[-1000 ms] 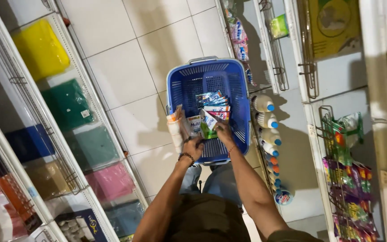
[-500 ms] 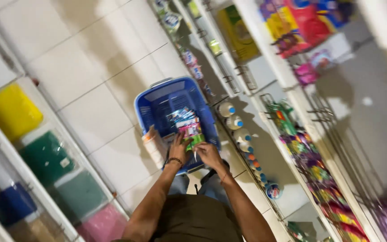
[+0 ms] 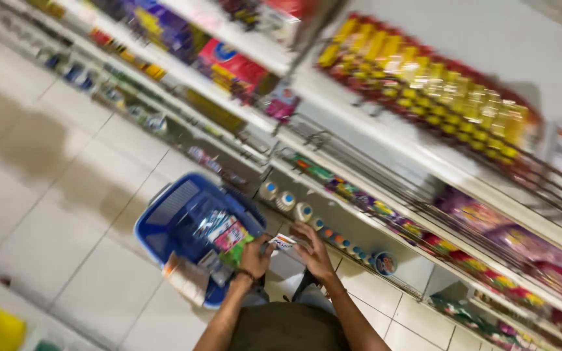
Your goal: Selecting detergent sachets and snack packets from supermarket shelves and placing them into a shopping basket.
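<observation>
Head camera view has swung up since a moment ago, so the store shelves (image 3: 424, 149) of bright packets now fill the upper right, and the blue basket (image 3: 170, 221) sits lower left on the tiled floor (image 3: 53, 188). That suggests the person is turning from the basket toward the shelves. Both hands have lifted out of the basket. A small white packet (image 3: 282, 242) is pinched between the left hand (image 3: 255, 257) and the right hand (image 3: 312, 250), each grip closed on it, just right of the basket's rim.
</observation>
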